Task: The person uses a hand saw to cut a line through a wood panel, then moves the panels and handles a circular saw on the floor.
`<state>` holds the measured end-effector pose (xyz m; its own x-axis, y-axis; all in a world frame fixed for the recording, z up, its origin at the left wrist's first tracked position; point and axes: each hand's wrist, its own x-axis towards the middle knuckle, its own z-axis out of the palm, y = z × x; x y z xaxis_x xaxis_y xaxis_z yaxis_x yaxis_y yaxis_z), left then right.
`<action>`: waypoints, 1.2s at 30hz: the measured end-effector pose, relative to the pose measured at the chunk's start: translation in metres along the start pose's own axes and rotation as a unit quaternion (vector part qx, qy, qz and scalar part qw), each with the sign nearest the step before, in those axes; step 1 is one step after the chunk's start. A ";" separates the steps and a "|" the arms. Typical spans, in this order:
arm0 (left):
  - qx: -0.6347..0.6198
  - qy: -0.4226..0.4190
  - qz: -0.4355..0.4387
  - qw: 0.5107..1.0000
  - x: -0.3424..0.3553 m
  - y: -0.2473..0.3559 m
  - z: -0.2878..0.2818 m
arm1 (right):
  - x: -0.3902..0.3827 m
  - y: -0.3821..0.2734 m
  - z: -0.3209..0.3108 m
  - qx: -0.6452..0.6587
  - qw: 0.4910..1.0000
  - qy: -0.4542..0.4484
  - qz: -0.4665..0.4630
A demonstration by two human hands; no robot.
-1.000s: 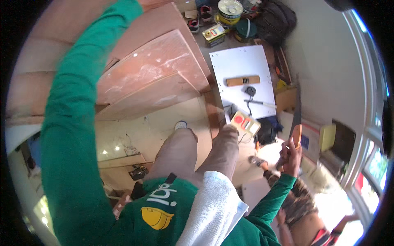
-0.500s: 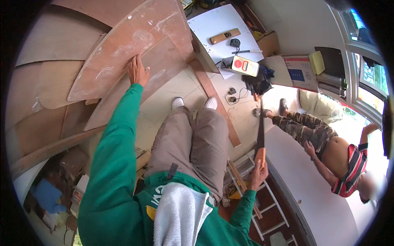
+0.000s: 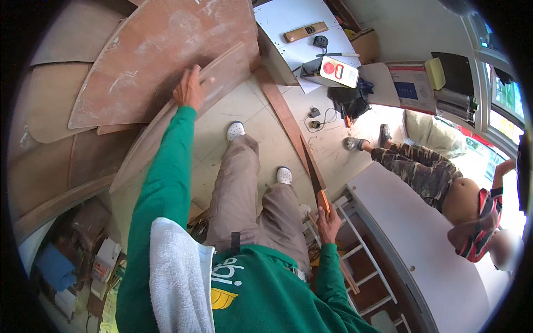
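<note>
My right hand [image 3: 328, 223] is closed round the orange handle of a hand saw [image 3: 314, 173]. Its dark blade points away from me, over the floor. At the upper left, my left hand [image 3: 190, 89] grips the top edge of a thin plywood sheet [image 3: 158, 130], fingers partly curled and one sticking out to the right. That sheet tilts out from a larger plywood board [image 3: 166, 53] with white smears, which leans behind it. How the fingertips meet the sheet is partly hidden.
A long wooden strip [image 3: 280, 108] lies on the tiled floor. Atop a white cabinet [image 3: 272, 19] are a wooden-bodied tool [image 3: 306, 32], a tape measure [image 3: 321, 41] and a tin [image 3: 338, 72]. A white ladder [image 3: 369, 266] lies at right, beside a white panel [image 3: 411, 222]. Another person [image 3: 466, 200] is beyond.
The thin plywood sheet has tipped away from the larger board, toward me, with my left hand at its edge. The saw has swung left and lower. My right foot has stepped back.
</note>
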<state>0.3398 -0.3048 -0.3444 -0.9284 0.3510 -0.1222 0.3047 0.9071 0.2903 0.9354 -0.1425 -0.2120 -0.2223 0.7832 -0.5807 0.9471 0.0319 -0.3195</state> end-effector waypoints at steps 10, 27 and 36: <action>0.006 -0.005 0.061 0.998 -0.154 -0.006 -0.028 | 0.107 0.113 0.062 -0.070 0.983 -0.009 -0.171; -0.058 0.143 0.138 0.978 -0.253 0.024 0.047 | 0.318 0.155 0.290 0.422 0.892 -0.163 -0.005; -0.038 0.185 0.230 0.955 -0.262 0.033 0.080 | 0.325 0.223 0.294 0.371 0.893 -0.248 -0.056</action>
<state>0.6098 -0.3485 -0.3785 -0.7154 0.5899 0.3743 0.6956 0.6514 0.3029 1.0061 -0.0633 -0.6925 -0.5557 0.4240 -0.7152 0.5395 -0.4706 -0.6982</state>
